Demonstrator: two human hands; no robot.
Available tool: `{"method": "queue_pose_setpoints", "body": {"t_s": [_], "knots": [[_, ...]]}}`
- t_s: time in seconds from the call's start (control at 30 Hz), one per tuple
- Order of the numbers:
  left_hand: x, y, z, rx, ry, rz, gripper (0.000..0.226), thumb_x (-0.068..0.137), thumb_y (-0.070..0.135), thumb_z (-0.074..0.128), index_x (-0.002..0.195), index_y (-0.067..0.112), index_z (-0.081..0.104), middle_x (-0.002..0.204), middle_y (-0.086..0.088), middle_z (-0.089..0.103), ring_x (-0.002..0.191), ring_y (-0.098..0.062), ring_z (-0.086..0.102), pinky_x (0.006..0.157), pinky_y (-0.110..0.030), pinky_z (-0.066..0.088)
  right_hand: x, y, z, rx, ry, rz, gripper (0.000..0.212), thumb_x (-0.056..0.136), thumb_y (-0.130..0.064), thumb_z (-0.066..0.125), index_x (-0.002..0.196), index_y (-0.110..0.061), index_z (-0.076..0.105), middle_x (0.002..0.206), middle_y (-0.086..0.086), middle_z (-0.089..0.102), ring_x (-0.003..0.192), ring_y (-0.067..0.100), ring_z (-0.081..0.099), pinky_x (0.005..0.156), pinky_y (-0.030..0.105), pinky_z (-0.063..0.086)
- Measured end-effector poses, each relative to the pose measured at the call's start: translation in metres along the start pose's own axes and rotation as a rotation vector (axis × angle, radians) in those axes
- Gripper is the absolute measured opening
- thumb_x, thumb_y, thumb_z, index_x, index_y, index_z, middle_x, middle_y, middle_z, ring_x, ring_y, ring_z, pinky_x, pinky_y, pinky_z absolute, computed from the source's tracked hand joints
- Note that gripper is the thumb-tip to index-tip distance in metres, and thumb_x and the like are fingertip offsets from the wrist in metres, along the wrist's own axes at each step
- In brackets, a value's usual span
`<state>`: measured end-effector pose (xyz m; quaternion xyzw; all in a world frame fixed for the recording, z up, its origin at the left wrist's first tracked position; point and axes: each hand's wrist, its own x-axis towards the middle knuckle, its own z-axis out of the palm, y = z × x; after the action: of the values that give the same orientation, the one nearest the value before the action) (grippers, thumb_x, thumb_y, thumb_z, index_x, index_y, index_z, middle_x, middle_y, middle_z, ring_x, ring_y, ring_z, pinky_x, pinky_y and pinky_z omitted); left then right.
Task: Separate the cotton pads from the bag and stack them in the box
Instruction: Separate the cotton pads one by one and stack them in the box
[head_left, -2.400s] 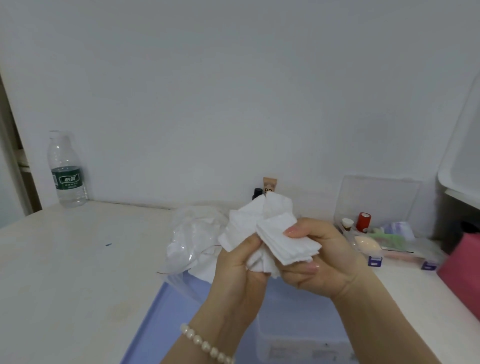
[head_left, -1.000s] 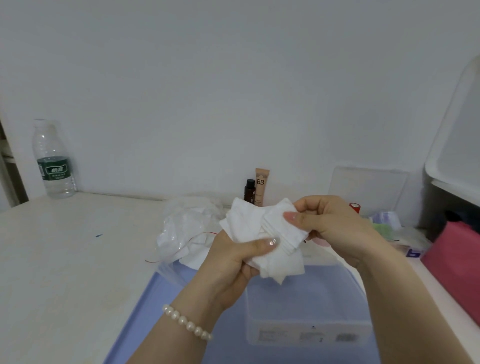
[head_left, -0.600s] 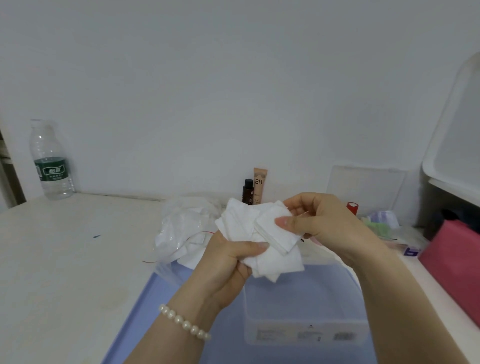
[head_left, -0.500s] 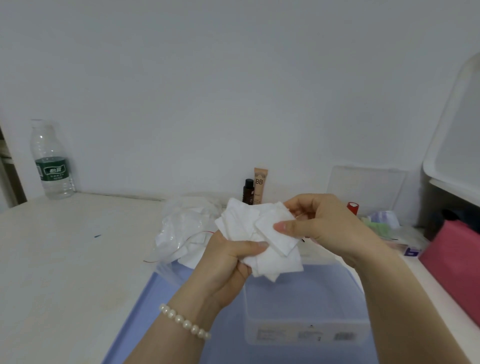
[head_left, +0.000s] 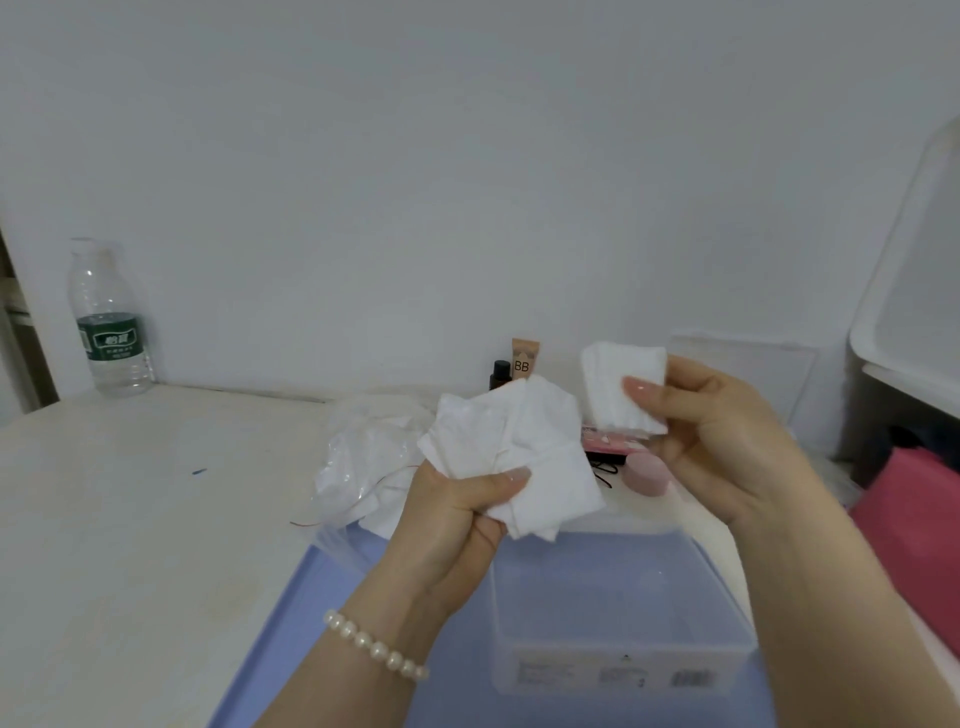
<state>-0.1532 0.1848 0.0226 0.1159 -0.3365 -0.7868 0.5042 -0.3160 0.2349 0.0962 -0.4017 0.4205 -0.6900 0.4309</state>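
The left hand (head_left: 457, 514) gripped a loose bunch of white cotton pads (head_left: 511, 457), thumb curled across the front of them, above the clear plastic box (head_left: 618, 618). The right hand (head_left: 722, 441) pinched 1 separate pad (head_left: 621, 387) between thumb and fingers, raised just to the right of the bunch and apart from it. The box sat on a blue mat (head_left: 322, 613) on the white table (head_left: 130, 519). The crumpled clear bag (head_left: 363, 457) lay on the table behind the left hand, with some white showing inside it. A pearl bracelet (head_left: 376, 647) circled the left wrist. A water bottle (head_left: 109, 322) stood far left by the wall, and 2 small cosmetic tubes (head_left: 519, 364) stood behind the pads.
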Motion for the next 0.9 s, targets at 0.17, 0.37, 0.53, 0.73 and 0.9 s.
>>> {"method": "queue_pose_setpoints", "body": {"t_s": [0.17, 0.37, 0.53, 0.73, 0.9], "knots": [[0.001, -0.001, 0.002, -0.094, -0.005, 0.042, 0.062, 0.062, -0.013, 0.057, 0.122, 0.002, 0.055, 0.116, -0.018, 0.066, 0.105, -0.030, 0.065, 0.082, -0.042, 0.056, 0.002, 0.002, -0.001, 0.239, 0.092, 0.168, 0.016, 0.067, -0.008, 0.061, 0.082, -0.008, 0.063, 0.069, 0.002, 0.071, 0.060, 0.013, 0.067, 0.056, 0.022, 0.055], [0.003, -0.005, -0.003, -0.064, -0.013, 0.050, 0.070, 0.064, -0.012, 0.058, 0.132, 0.000, 0.047, 0.126, -0.020, 0.060, 0.115, -0.033, 0.059, 0.094, -0.049, 0.047, 0.000, 0.014, 0.014, 0.052, 0.026, 0.345, 0.019, 0.059, -0.020, 0.067, 0.078, -0.017, 0.067, 0.071, -0.002, 0.070, 0.066, 0.013, 0.058, 0.063, 0.023, 0.031], [0.005, -0.007, -0.004, -0.073, -0.010, 0.070, 0.067, 0.063, -0.013, 0.057, 0.128, 0.001, 0.051, 0.120, -0.020, 0.063, 0.109, -0.032, 0.063, 0.089, -0.046, 0.052, 0.000, 0.018, 0.019, 0.082, -0.022, 0.376, 0.024, 0.063, -0.016, 0.066, 0.086, -0.009, 0.068, 0.077, 0.007, 0.071, 0.061, 0.015, 0.066, 0.080, 0.031, 0.048], [0.005, -0.009, -0.006, -0.043, -0.045, 0.069, 0.065, 0.065, -0.012, 0.057, 0.129, -0.001, 0.050, 0.123, -0.022, 0.061, 0.114, -0.034, 0.059, 0.095, -0.049, 0.047, 0.002, 0.029, 0.025, -0.010, -0.002, 0.336, 0.055, 0.058, -0.017, 0.071, 0.110, 0.000, 0.064, 0.108, 0.016, 0.066, 0.101, 0.031, 0.059, 0.095, 0.045, 0.045], [0.006, -0.009, -0.007, -0.054, -0.058, 0.054, 0.068, 0.066, -0.012, 0.057, 0.132, -0.001, 0.047, 0.126, -0.024, 0.058, 0.117, -0.036, 0.057, 0.097, -0.053, 0.044, 0.002, 0.029, 0.026, -0.039, 0.014, 0.310, 0.042, 0.055, -0.016, 0.071, 0.096, -0.005, 0.065, 0.095, 0.013, 0.068, 0.086, 0.026, 0.062, 0.078, 0.037, 0.050]]}}
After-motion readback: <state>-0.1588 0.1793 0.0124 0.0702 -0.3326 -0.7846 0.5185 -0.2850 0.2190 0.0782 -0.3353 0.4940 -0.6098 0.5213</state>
